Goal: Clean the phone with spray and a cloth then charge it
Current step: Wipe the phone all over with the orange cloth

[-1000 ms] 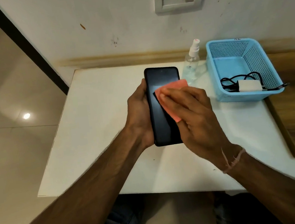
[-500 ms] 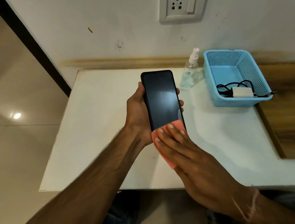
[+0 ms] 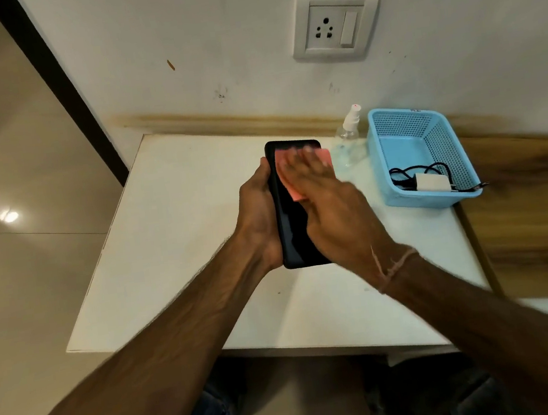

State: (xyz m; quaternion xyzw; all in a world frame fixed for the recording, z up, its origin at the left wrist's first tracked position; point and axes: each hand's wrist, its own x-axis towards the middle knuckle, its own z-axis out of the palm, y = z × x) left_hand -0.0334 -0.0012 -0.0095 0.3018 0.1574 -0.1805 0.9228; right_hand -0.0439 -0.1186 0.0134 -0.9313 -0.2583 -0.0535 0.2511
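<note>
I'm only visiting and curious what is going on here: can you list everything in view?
phone: one, black, held over the table
cloth: one, pink, pressed on the phone's screen near its top
spray bottle: one, clear with white nozzle, table's back, left of the basket
basket: one, light blue, table's back right
charger: one, white plug with black cable, inside the basket
wall socket: one, white, on the wall above
table: one, white, under the hands
left hand: one, grips the phone's edge
right hand: one, flat fingers press the cloth on the phone
</note>
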